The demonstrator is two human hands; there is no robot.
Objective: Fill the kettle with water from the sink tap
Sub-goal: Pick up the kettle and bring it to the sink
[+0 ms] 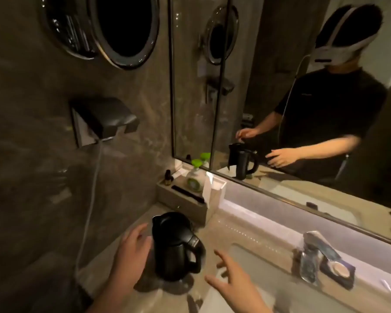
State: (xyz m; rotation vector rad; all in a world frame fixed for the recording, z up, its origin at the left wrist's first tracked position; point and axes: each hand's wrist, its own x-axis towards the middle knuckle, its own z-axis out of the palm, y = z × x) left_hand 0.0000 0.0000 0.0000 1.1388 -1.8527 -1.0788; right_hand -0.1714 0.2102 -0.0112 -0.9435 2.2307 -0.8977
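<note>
Kettle (175, 245), black, lid shut, upright on counter (215, 233) left of sink (253, 263); no legible writing. Left hand (131, 251) open against its side, right hand (233, 281) spread, empty, near handle. Tap (314, 247) well apart, right.

The left hand (131, 251) hides the kettle (176, 245) side; both forearms leave the bottom edge.

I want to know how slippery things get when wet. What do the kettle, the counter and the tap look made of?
Kettle: probably smooth black plastic, with soft highlights. Counter: polished beige stone or a stone look, mottled and faintly reflective. Tap: bright chromed metal, mirror-like glints.
</note>
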